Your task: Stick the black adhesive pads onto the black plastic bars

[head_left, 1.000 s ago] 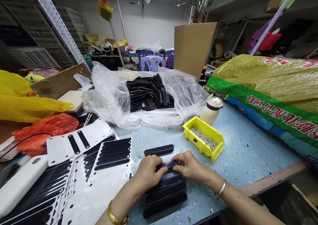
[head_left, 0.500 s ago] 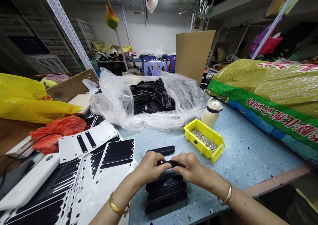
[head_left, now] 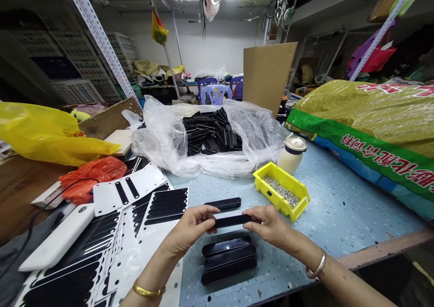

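My left hand [head_left: 192, 225] and my right hand [head_left: 267, 224] pinch the two ends of a black oblong plastic strip [head_left: 231, 220], held level a little above the table. Just below it lie three similar black oblong pieces [head_left: 228, 257] side by side. A black perforated grille strip [head_left: 223, 203] rests on the table just beyond the held one. A clear plastic bag [head_left: 159, 139] at the back holds a heap of black strips [head_left: 210, 135]. A yellow bin [head_left: 267, 194] of small metal screws [head_left: 281, 190] stands to the right.
White backing sheets with black oblong stickers [head_left: 159, 207] cover the left. A white bottle [head_left: 292, 154] stands behind the bin. A large green-and-yellow sack [head_left: 373, 121] fills the right side. Yellow [head_left: 50, 135] and red [head_left: 91, 176] bags lie far left. A cardboard box [head_left: 262, 74] stands behind.
Both hands have lifted the black strip off the stack of oblong pieces and drawn apart to its ends. The view has tilted slightly.
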`<state>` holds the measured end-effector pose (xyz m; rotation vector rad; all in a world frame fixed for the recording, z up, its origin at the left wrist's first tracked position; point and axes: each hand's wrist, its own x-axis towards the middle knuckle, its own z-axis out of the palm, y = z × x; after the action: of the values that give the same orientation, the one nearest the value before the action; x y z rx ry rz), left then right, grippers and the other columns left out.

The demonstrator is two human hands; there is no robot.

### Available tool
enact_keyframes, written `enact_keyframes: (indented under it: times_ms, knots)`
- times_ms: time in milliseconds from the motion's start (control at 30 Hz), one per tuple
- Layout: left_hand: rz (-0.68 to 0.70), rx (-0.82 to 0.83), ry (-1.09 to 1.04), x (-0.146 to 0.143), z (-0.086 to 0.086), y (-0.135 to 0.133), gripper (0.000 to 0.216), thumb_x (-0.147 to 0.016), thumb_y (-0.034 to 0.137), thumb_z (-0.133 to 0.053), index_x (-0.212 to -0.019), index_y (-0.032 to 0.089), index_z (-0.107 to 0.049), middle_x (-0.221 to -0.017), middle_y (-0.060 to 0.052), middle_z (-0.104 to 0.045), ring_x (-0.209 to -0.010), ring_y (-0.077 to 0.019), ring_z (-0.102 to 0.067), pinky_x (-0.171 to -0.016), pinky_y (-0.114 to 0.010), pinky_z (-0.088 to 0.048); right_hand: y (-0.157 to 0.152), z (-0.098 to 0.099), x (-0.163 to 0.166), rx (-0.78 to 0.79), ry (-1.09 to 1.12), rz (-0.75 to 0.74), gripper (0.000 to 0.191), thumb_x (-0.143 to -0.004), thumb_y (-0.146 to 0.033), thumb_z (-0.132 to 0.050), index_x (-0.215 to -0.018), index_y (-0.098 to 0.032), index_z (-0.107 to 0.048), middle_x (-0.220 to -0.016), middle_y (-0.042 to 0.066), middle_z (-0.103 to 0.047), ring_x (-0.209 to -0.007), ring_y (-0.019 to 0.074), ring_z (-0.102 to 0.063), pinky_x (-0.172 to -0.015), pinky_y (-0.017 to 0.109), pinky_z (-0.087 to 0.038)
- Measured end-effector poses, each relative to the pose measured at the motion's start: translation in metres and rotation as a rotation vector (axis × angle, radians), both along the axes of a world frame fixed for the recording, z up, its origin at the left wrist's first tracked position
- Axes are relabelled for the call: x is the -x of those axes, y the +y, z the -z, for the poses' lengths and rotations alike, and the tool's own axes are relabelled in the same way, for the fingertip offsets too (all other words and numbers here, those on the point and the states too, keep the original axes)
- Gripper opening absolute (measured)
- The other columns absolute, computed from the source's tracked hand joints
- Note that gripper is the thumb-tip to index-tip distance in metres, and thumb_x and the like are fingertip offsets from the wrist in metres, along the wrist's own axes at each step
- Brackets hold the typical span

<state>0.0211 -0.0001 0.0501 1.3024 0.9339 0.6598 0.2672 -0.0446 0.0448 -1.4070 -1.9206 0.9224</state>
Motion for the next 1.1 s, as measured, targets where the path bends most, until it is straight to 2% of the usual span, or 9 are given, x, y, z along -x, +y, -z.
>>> enact_keyframes:
  times_ms: [233, 367, 500, 633, 800, 933, 1033, 1100]
  knots:
    - [0.025, 0.153, -0.248, 0.011, 0.007, -0.005, 0.038, -0.07, 0.034, -0.08, -0.101, 0.014, -0.073, -0.094, -0.01, -0.074, -0.082, -0.0214, -0.068, -0.079, -0.035, -0.053, 0.001, 0.005, -0.001, 0.032, 0.036, 0.022, 0.012, -0.077, -0.02, -0.062, -0.08, -0.019, -0.074, -0.065, 0.0, -0.065, -0.062, 0.0161, -0.056, -0.058, 0.025, -0.04]
    - [-0.034, 0.243, -0.363, 0.014, 0.005, -0.007, 0.034, -0.073, 0.032, -0.077, -0.1, 0.013, -0.075, -0.105, -0.014, -0.074, -0.092, -0.0271, -0.069, -0.09, -0.044, -0.05, 0.003, 0.009, -0.004, 0.075, 0.052, 0.054, 0.013, -0.076, -0.022, -0.061, -0.077, -0.018, -0.073, -0.059, -0.001, -0.061, -0.058, 0.0155, -0.053, -0.054, 0.025, -0.037]
    - [-0.041, 0.264, -0.412, 0.012, 0.0, -0.01, 0.027, -0.078, 0.032, -0.072, -0.094, 0.011, -0.076, -0.105, -0.017, -0.073, -0.097, -0.0295, -0.068, -0.097, -0.047, -0.047, 0.002, 0.014, -0.006, 0.08, 0.082, 0.08, 0.014, -0.073, -0.025, -0.061, -0.077, -0.019, -0.073, -0.057, -0.001, -0.059, -0.056, 0.0151, -0.05, -0.054, 0.026, -0.037]
    - [-0.053, 0.24, -0.41, 0.009, -0.002, -0.013, 0.028, -0.081, 0.035, -0.068, -0.092, 0.011, -0.076, -0.103, -0.015, -0.073, -0.097, -0.0276, -0.068, -0.093, -0.043, -0.049, 0.002, 0.017, -0.005, 0.133, 0.119, 0.087, 0.014, -0.073, -0.027, -0.06, -0.07, -0.018, -0.071, -0.056, -0.001, -0.058, -0.055, 0.0148, -0.048, -0.052, 0.026, -0.037]
    - [-0.141, 0.148, -0.204, 0.002, 0.006, -0.013, 0.035, -0.074, 0.043, -0.073, -0.091, 0.013, -0.075, -0.094, -0.012, -0.074, -0.089, -0.0249, -0.068, -0.083, -0.038, -0.053, 0.001, 0.016, -0.003, 0.148, 0.117, 0.085, 0.013, -0.073, -0.026, -0.061, -0.072, -0.019, -0.072, -0.057, -0.001, -0.059, -0.055, 0.015, -0.05, -0.052, 0.026, -0.038]
    - [-0.23, -0.07, 0.107, -0.001, 0.023, -0.01, 0.026, -0.068, 0.039, -0.071, -0.078, 0.015, -0.076, -0.08, -0.008, -0.075, -0.081, -0.0246, -0.068, -0.076, -0.037, -0.053, 0.002, 0.018, 0.001, 0.111, 0.034, 0.058, 0.013, -0.075, -0.023, -0.062, -0.076, -0.018, -0.074, -0.066, 0.0, -0.061, -0.064, 0.0164, -0.055, -0.059, 0.026, -0.041]
    - [-0.182, -0.251, 0.348, 0.0, 0.035, -0.011, 0.019, -0.07, 0.029, -0.06, -0.068, 0.017, -0.075, -0.068, -0.006, -0.073, -0.072, -0.0237, -0.067, -0.07, -0.035, -0.051, 0.001, 0.023, 0.005, 0.095, -0.083, 0.049, 0.012, -0.074, -0.019, -0.063, -0.077, -0.017, -0.074, -0.07, 0.002, -0.06, -0.068, 0.0166, -0.056, -0.061, 0.025, -0.041]
    - [-0.109, -0.315, 0.424, 0.0, 0.039, -0.014, 0.021, -0.071, 0.025, -0.055, -0.069, 0.017, -0.074, -0.067, -0.005, -0.073, -0.069, -0.0227, -0.067, -0.068, -0.033, -0.05, -0.001, 0.025, 0.008, 0.065, -0.161, 0.02, 0.012, -0.076, -0.02, -0.061, -0.078, -0.017, -0.073, -0.071, 0.003, -0.061, -0.071, 0.0173, -0.057, -0.064, 0.026, -0.041]
